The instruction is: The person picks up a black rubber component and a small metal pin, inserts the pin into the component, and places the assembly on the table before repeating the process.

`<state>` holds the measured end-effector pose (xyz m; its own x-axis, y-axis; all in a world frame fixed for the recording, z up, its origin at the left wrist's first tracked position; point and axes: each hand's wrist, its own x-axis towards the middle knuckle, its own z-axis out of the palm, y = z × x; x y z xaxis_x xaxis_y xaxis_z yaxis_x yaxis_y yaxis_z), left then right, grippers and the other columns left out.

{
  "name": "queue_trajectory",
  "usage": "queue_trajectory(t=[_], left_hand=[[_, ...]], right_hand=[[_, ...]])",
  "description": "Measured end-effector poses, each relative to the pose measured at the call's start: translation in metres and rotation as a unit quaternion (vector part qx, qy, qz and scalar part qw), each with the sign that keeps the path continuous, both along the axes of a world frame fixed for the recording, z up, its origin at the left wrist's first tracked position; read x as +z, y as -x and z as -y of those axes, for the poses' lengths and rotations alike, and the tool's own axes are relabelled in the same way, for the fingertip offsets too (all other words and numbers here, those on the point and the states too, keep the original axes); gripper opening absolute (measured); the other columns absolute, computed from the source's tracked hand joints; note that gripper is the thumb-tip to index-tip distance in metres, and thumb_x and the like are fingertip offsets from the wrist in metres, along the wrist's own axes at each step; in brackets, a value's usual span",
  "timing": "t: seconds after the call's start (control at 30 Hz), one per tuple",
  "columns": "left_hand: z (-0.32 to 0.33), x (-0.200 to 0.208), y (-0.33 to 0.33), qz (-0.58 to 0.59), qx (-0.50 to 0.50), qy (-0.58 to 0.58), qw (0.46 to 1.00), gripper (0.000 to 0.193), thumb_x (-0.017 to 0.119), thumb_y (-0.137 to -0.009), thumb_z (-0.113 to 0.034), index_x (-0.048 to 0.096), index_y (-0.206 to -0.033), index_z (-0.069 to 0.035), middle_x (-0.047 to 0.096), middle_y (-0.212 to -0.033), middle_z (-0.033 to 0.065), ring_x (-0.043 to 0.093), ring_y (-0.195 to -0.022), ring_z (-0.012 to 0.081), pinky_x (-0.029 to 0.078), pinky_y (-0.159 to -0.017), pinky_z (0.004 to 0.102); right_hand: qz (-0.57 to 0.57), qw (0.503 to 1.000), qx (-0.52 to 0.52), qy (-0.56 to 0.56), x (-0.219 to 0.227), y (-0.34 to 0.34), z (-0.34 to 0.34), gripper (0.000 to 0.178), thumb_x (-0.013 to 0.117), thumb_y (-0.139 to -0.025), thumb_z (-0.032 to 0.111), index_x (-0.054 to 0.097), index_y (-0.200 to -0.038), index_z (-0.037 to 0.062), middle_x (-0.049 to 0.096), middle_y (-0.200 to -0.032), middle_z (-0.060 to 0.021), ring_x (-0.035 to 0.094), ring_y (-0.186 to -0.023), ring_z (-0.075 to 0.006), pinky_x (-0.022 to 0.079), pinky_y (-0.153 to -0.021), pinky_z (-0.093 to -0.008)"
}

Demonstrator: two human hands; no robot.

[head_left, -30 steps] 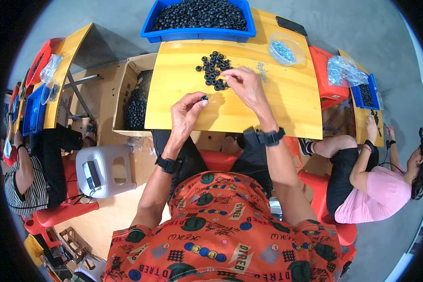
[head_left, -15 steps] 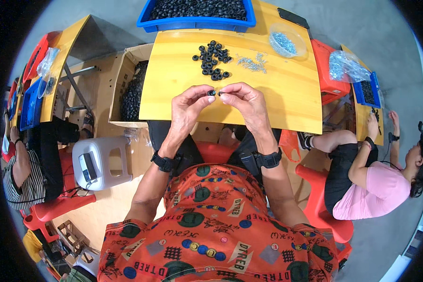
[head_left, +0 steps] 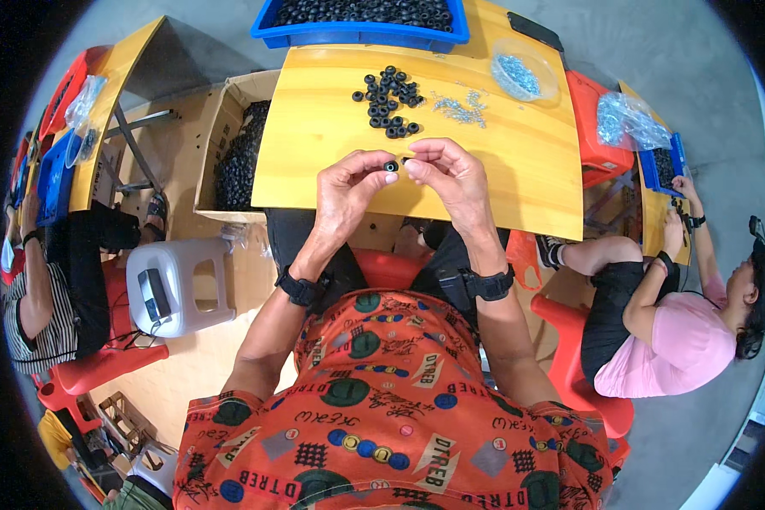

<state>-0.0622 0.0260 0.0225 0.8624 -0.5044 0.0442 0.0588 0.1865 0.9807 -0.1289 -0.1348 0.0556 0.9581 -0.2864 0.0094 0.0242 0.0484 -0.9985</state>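
Observation:
Over the front of the yellow table (head_left: pixel 501 187), my left hand (head_left: pixel 347 189) pinches a small black ring-shaped part (head_left: pixel 390 167) between thumb and forefinger, its hole turned toward me. Close beside it, my right hand (head_left: pixel 450 177) is closed on a tiny dark piece (head_left: pixel 405 160), mostly covered by the fingertips. The two pieces are apart. Beyond my hands lies a loose group of black ring-shaped parts (head_left: pixel 382 106). To the right of that group, small clear or silvery pieces (head_left: pixel 461 110) are scattered on the wood.
A blue tray (head_left: pixel 361 36) full of black parts stands at the table's far edge. A clear bowl (head_left: pixel 518 72) of shiny bluish pieces and a dark phone-like object (head_left: pixel 535 31) are at far right. A cardboard box (head_left: pixel 208 183) stands left. People sit at tables on both sides.
My fingertips have drawn slightly apart, and the black part in my left hand now shows its hole more plainly. On the right, a co-worker's hand has moved to their blue tray.

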Motion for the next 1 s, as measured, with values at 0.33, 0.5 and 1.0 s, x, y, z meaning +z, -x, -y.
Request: queue_trajectory(t=[0.33,0.5,1.0], left_hand=[[-0.002,0.0,-0.001,0.021,0.0,-0.032,0.999,0.019,0.072,-0.082,-0.002,0.07,-0.101,0.001,0.066,-0.092,0.0054,0.062,-0.084,0.0117,0.05,-0.078,0.0249],[-0.003,0.001,-0.001,0.081,0.0,-0.053,0.995,0.019,0.072,-0.081,-0.002,0.071,-0.099,-0.001,0.065,-0.088,0.0047,0.061,-0.081,0.0121,0.05,-0.076,0.0249],[-0.007,0.004,-0.001,0.053,-0.009,-0.042,0.998,0.02,0.073,-0.08,-0.002,0.071,-0.1,-0.002,0.065,-0.088,0.0036,0.06,-0.081,0.0112,0.048,-0.075,0.0243]], right_hand=[[-0.02,1.0,0.018,-0.006,-0.002,0.003,-0.003,0.014,0.069,-0.087,0.007,0.068,-0.099,0.0003,0.067,-0.085,-0.0026,0.06,-0.077,-0.0076,0.049,-0.07,-0.0217],[-0.032,0.999,0.032,0.001,-0.005,0.0,-0.003,0.011,0.068,-0.087,0.006,0.068,-0.097,0.0005,0.067,-0.083,-0.0028,0.06,-0.075,-0.0073,0.049,-0.069,-0.0216],[-0.033,0.998,0.034,-0.029,-0.009,0.003,0.0,0.013,0.069,-0.086,0.005,0.068,-0.098,0.0007,0.067,-0.081,-0.0024,0.059,-0.073,-0.0073,0.048,-0.067,-0.0215]])
